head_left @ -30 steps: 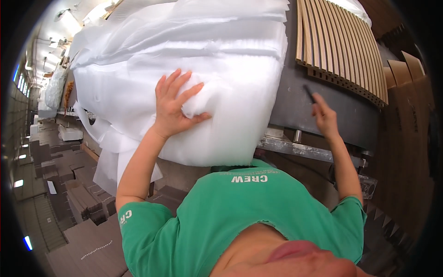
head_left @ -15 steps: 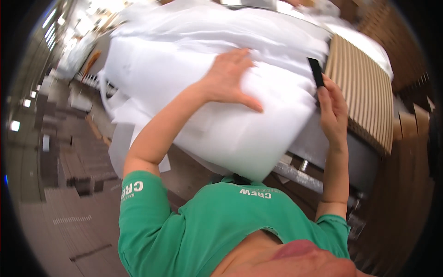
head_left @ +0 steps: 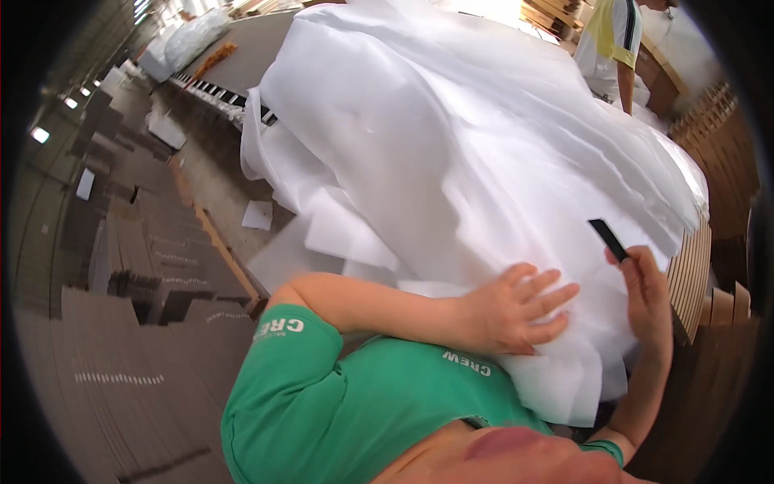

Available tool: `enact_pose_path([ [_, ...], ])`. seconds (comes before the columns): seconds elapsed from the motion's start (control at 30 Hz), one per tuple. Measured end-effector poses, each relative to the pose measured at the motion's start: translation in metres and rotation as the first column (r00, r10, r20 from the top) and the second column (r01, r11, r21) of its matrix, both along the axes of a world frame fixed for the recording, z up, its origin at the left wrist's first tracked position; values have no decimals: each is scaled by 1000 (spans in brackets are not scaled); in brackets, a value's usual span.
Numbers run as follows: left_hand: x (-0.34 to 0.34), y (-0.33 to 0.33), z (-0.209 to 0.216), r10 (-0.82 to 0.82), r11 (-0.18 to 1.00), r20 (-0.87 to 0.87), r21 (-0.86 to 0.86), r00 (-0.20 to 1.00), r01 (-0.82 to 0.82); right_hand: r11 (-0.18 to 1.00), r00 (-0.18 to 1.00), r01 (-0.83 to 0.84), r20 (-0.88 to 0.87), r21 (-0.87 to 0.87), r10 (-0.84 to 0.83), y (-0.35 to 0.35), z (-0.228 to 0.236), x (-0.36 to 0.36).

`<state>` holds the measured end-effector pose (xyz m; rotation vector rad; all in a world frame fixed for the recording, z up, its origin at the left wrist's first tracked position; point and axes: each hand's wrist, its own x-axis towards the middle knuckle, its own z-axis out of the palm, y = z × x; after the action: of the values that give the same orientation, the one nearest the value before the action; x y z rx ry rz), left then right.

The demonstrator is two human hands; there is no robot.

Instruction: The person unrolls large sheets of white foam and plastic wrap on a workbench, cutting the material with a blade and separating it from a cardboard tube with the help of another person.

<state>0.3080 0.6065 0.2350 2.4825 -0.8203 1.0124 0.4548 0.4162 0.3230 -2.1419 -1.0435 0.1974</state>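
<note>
Over the middle of the view, white foam [head_left: 516, 153] spreads in loose, rumpled layers, its near edge folding down in front of the person's green shirt [head_left: 403, 391]. Left of centre, its side hangs in curled flaps; at the lower right, a bunched end drops close to the shirt.

The left hand [head_left: 528, 310] reaches across the body, palm toward the foam, its fingers parted and grasping nothing that shows; it lies against the near folds. The right hand [head_left: 647, 294], farther right, pinches a flat black strip [head_left: 609, 239] between thumb and fingers. The strip's slanted end points up and to the left, in front of the foam; whether it touches the foam, I cannot tell.

Just right of the right hand, a ribbed wooden panel [head_left: 691, 278] shows from beneath the foam's right edge. Beyond the foam at the upper right stands a co-worker [head_left: 609, 48] in a white and yellow top, one arm lowered.

At the upper left, a grey table [head_left: 266, 47] runs away from the foam, bearing a clear plastic bundle [head_left: 196, 39] and a small orange-brown thing [head_left: 215, 59]. Stacks of brown cardboard [head_left: 121, 403] fill the lower left, and a white scrap [head_left: 257, 215] lies on the floor near the foam's flaps.
</note>
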Motion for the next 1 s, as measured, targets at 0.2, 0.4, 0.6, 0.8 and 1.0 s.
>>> enact_pose_path([
  [0.2, -28, 14, -52, -340, 937, -162, -141, 926, 319, 993, 994, -110, 10, 38, 110, 143, 17, 3],
  [0.4, -32, 61, -81, -794, 549, -34, -468, 607, 692, 953, 941, 16, -326, 302, 87, 266, -74, 28],
  [0.6, 11, 298, 27, 6, 708, 115, -702, 993, 77, 968, 795, -30, -581, 249, 174, 280, -85, -28],
  [0.8, 110, 520, 15, 719, 688, 6, 128, 695, -714, 957, 768, -279, -580, 78, 271, 296, -35, -33],
  [1.0, 78, 525, 78, 773, 631, -522, 568, 362, -528, 986, 985, -79, -138, 147, 100, 343, -12, 60],
])
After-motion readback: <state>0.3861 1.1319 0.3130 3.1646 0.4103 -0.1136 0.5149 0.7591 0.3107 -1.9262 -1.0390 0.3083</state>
